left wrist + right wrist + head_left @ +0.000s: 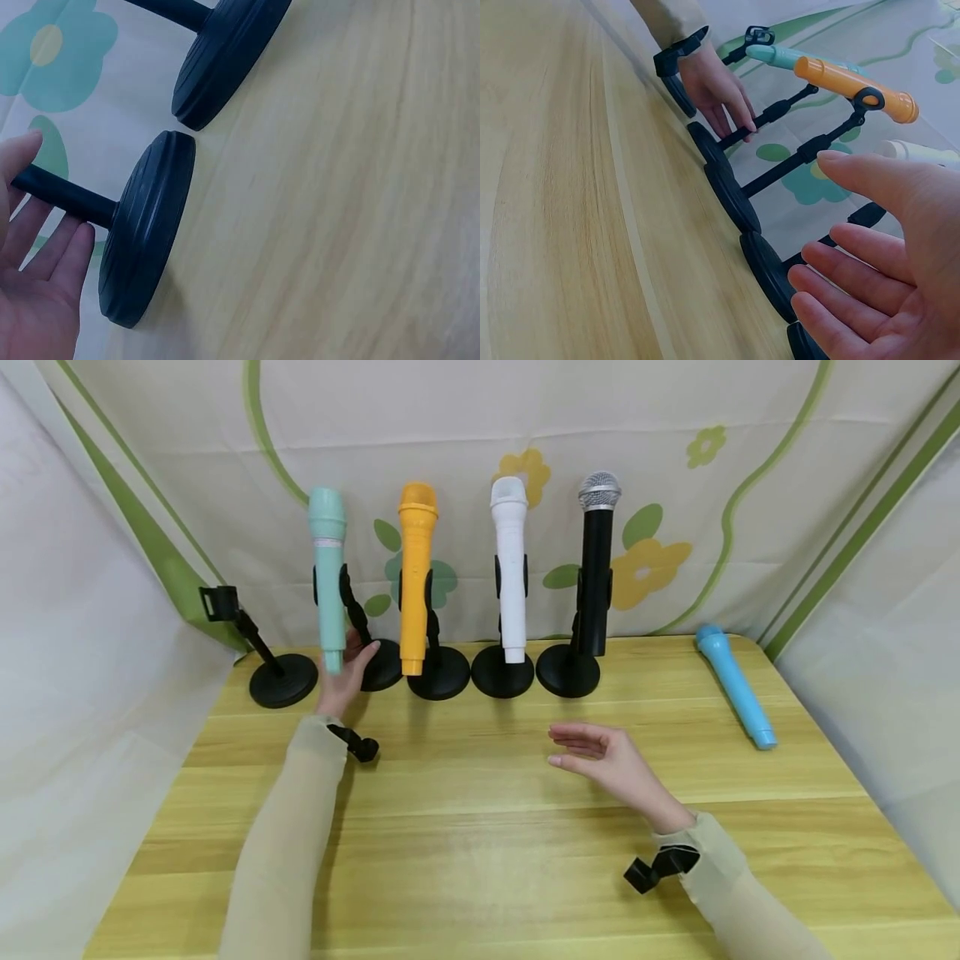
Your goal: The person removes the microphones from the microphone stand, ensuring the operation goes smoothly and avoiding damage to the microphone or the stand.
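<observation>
My left hand [347, 677] reaches to the pole of the black microphone stand [382, 667] that bears the mint-green microphone [329, 577]. In the left wrist view, the fingers [71, 259] pass behind that pole [71, 196] and the thumb lies on its other side, not closed round it. The microphone sits tilted in the stand's clip, above the hand. My right hand [600, 756] hovers over the table, palm facing left, holding nothing. In the right wrist view its fingers [847, 274] are spread and relaxed, overlapping the stands behind.
Stands hold an orange microphone [416, 585], a white one [512, 577] and a black one with silver head [597, 568] along the back. A bare stand [282, 680] is far left. A blue microphone [737, 689] lies on the wooden table [465, 860] at right, near the fabric wall.
</observation>
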`<state>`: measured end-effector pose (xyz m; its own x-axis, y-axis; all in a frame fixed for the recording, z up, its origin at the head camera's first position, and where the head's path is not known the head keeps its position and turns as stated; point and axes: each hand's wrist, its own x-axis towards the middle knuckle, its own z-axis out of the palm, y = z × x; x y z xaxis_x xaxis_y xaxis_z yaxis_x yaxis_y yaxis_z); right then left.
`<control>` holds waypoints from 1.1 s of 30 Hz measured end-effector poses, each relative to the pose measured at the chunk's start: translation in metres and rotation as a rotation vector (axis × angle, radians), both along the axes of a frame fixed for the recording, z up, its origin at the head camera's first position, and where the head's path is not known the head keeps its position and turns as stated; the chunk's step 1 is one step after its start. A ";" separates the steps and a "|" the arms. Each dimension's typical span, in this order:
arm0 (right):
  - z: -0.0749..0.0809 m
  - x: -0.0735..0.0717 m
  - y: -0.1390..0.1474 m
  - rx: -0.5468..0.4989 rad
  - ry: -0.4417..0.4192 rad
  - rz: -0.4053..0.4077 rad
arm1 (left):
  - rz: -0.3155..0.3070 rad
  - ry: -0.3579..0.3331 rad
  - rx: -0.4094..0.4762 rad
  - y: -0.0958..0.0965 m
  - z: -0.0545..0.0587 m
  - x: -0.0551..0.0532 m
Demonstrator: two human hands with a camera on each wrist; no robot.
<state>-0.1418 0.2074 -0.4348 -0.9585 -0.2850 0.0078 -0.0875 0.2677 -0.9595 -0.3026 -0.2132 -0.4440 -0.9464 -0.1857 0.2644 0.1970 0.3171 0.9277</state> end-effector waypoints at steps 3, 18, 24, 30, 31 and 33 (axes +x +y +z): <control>0.000 0.000 0.000 0.004 -0.001 -0.004 | 0.044 0.034 -0.114 -0.001 -0.001 0.001; 0.004 0.002 0.001 -0.010 0.004 -0.013 | 0.115 0.183 -0.150 -0.014 0.000 0.033; 0.007 0.003 0.002 -0.018 0.019 -0.024 | 0.012 0.209 -0.146 -0.009 0.008 0.054; 0.009 0.004 0.001 -0.032 0.026 -0.003 | -0.050 0.279 -0.171 0.009 0.026 0.087; 0.009 0.004 0.001 -0.036 0.027 0.001 | -0.057 0.291 -0.178 0.013 0.030 0.093; 0.010 0.005 0.000 -0.046 0.028 0.004 | -0.080 0.302 -0.179 0.021 0.040 0.107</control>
<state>-0.1372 0.2079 -0.4245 -0.9565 -0.2876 0.0481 -0.1157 0.2228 -0.9680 -0.1960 -0.1922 -0.4037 -0.8305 -0.0395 0.5556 0.4842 0.4419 0.7552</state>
